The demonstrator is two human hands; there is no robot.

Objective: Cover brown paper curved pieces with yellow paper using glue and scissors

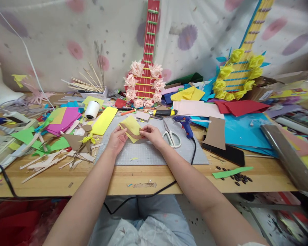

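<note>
My left hand (117,139) and my right hand (152,133) meet over a grey cutting mat (154,150). Together they pinch a yellow paper piece (131,125) with a brown cardboard strip (133,134) lying across it. The left fingers close on the paper's lower left edge, the right fingers on its right edge. Both forearms reach in from the near table edge.
White-handled scissors (171,136) and a blue glue gun (184,123) lie right of my hands, with a yellow-black utility knife (164,112) behind. A white tape roll (92,109), coloured paper scraps, a red paper guitar (146,68), a yellow guitar (241,68) and a black phone (227,153) crowd the wooden table (154,176).
</note>
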